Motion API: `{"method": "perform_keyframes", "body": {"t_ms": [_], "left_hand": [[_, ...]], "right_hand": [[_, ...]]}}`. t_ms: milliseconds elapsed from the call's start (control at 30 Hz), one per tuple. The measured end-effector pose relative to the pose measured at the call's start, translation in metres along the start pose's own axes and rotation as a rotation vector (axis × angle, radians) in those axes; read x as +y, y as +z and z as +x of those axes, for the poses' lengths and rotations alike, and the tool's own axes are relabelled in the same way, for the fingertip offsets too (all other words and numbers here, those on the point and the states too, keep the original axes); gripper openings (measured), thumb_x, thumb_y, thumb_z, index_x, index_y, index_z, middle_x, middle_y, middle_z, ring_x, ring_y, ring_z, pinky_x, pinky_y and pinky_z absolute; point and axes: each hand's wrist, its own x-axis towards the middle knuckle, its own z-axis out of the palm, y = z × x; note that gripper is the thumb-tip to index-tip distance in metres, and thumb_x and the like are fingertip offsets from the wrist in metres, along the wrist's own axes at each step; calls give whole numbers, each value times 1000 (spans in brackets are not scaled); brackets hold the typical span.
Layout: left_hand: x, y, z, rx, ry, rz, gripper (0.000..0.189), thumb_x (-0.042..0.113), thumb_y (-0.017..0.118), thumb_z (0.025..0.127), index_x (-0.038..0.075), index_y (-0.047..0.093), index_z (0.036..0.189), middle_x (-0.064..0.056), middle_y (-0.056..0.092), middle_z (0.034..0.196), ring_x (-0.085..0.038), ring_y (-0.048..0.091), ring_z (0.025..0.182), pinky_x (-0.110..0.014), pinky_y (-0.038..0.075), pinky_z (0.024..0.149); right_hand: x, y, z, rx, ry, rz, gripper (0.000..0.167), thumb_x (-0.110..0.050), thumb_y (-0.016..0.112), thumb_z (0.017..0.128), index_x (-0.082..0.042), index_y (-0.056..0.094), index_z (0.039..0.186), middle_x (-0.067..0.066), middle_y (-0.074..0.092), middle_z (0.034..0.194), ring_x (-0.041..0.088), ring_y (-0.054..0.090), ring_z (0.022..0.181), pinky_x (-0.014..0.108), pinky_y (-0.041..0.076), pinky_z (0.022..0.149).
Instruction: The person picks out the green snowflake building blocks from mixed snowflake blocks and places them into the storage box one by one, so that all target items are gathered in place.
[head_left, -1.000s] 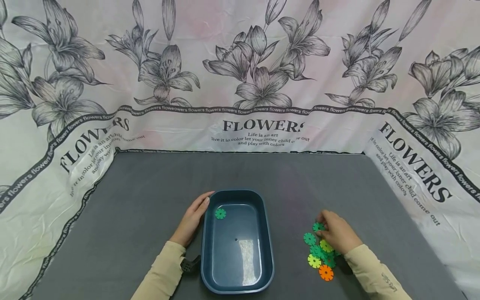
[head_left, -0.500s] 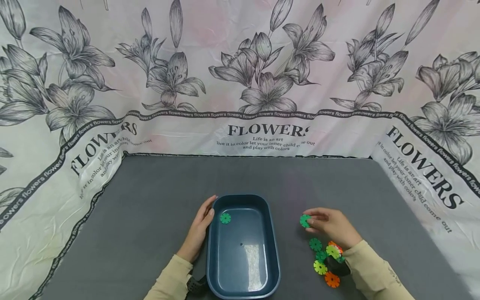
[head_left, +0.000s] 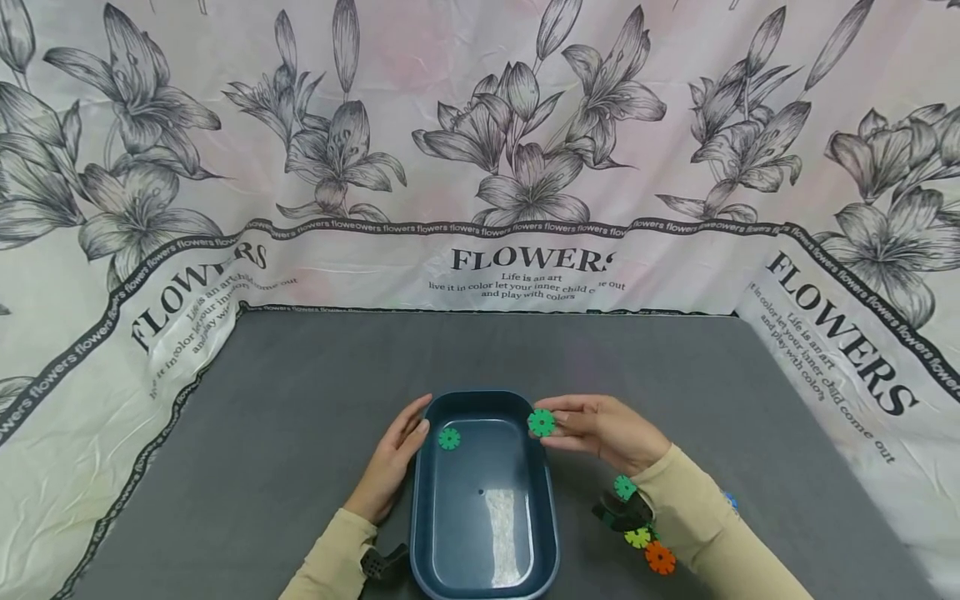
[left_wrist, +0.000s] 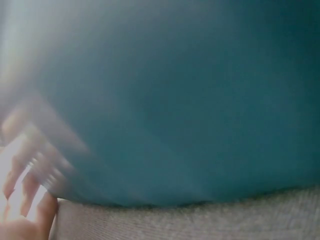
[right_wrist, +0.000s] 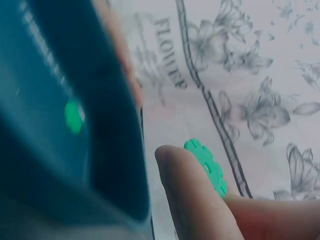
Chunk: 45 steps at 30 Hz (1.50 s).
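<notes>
A blue rectangular tray [head_left: 480, 546] stands on the grey table in the head view, with one green notched disc [head_left: 449, 438] lying inside near its far left corner. Along the tray's left side rests my left hand [head_left: 386, 471], its fairly straight fingers against the outer wall. In the left wrist view the tray wall [left_wrist: 190, 110] fills most of the picture, blurred. My right hand [head_left: 615, 429] pinches another green notched disc [head_left: 541, 422] between thumb and fingers at the tray's far right rim. The right wrist view shows this held disc [right_wrist: 207, 167] just outside the rim.
Right of the tray, partly hidden under my right forearm, lie several more notched discs, among them a green disc [head_left: 624, 487], a yellow-green disc [head_left: 637, 537] and an orange disc [head_left: 661, 557]. A flower-printed cloth [head_left: 525, 183] rises behind the table.
My right hand has picked a green disc from the pile and carried it left to the tray's rim. My left hand has stayed at the tray's side.
</notes>
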Motion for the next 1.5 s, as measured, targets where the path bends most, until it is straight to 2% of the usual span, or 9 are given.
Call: {"method": "perform_keyframes", "body": {"t_ms": [100,333,600,833,1133,1367,1500], "left_hand": [[2,0,0,6,2,-4,47,37,50,100,35,36,145,6,25,155,-19,19,145,-53,18,115],[3,-1,-1,15,-8,-23,47,37,51,99,35,38,144,7,28,154,-17,22,144,-51,20,115],[3,1,0,11,-23,-52,50,37,52,99,31,37,146,6,30,153,-19,26,142,-51,23,114],[2,2,2,14,-26,-57,50,35,51,99,29,37,147,5,31,153,-20,26,142,-52,22,114],[3,1,2,32,-33,-64,54,37,53,98,23,37,148,3,32,152,-21,26,142,-52,20,115],[4,2,1,47,-33,-58,48,37,53,98,28,42,144,2,34,151,-20,27,142,-51,19,115],[3,1,2,51,-26,-62,47,37,53,98,29,43,143,1,35,151,-20,27,142,-51,20,115]], "right_hand": [[-4,9,10,-42,21,56,42,-2,47,99,10,40,139,18,59,124,24,65,107,36,49,93],[-3,25,36,-88,60,62,41,1,46,98,11,41,138,19,62,120,22,65,105,34,50,92],[2,41,55,-96,131,77,40,3,46,97,11,43,137,16,63,115,18,67,100,34,51,90],[12,55,70,-47,181,85,38,5,49,96,12,48,132,15,65,110,16,68,94,33,53,86],[28,76,85,-2,242,-28,30,4,56,92,12,59,121,16,67,103,16,69,83,32,56,79],[35,88,92,26,252,-125,24,4,60,90,10,65,112,13,70,92,15,68,78,32,57,76],[37,92,95,28,262,-135,22,6,61,88,11,64,110,12,69,88,15,68,76,32,57,74]]}}
